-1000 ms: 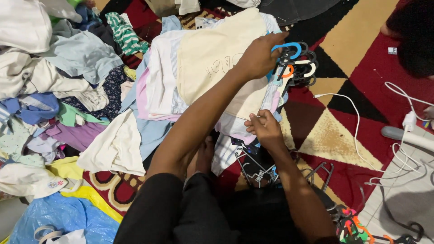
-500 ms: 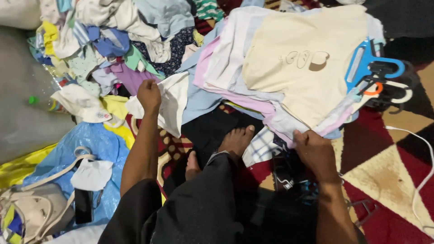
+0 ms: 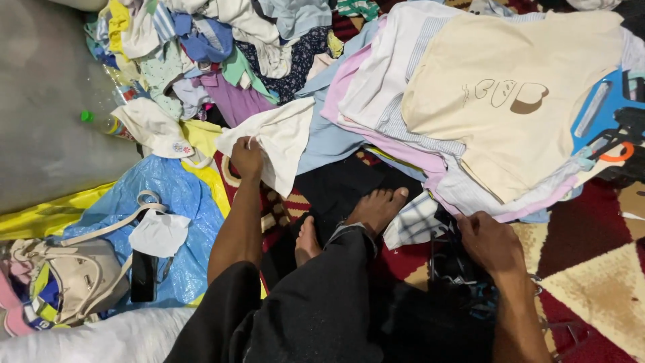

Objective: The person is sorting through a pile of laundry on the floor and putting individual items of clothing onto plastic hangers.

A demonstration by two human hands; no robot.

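Note:
My left hand (image 3: 247,157) grips the lower edge of a white garment (image 3: 275,138) lying at the near side of a heap of mixed clothes (image 3: 201,47). My right hand (image 3: 490,242) reaches down into a bunch of dark wire hangers (image 3: 457,269) beside my legs, fingers curled on them. A stack of hung shirts lies ahead, topped by a cream shirt (image 3: 510,94) with a small print. Blue and orange plastic hangers (image 3: 608,114) stick out at its right end. My bare feet (image 3: 376,208) rest on a dark cloth between the hands.
A blue plastic bag (image 3: 168,202) and a beige handbag (image 3: 80,275) lie at the left, with a yellow cloth beside them. A small bottle with a green cap (image 3: 101,123) lies on the grey floor. A red patterned carpet (image 3: 591,269) runs under everything at the right.
My left hand left the blue hanger at the shirt stack, swung left to the clothes heap and took hold of the white garment. My right hand stayed low at the wire hangers. The view turned left.

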